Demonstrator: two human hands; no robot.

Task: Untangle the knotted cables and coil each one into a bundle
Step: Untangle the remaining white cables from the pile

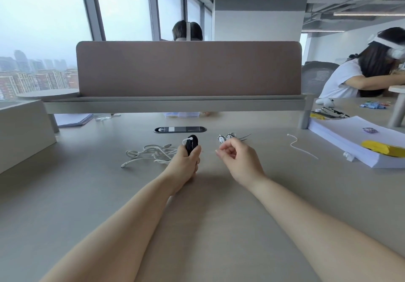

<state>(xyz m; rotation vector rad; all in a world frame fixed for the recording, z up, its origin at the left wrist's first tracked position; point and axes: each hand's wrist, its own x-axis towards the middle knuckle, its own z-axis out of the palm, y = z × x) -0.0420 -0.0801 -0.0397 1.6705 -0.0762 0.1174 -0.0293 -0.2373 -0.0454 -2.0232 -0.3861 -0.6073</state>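
Gripping a coiled black cable bundle (191, 144) upright: left hand (185, 162). Right hand (236, 161) beside it, fingers curled, possibly pinching a thin tie. White cables (151, 152) lie tangled on the desk (65, 194).

Hazy daylight is admitted by windows (43, 18) at left; shadows on the desk (208, 205) are faint. The black cable bundle (192, 144) is rendered sharp, while edges are bowed by wide-angle distortion.
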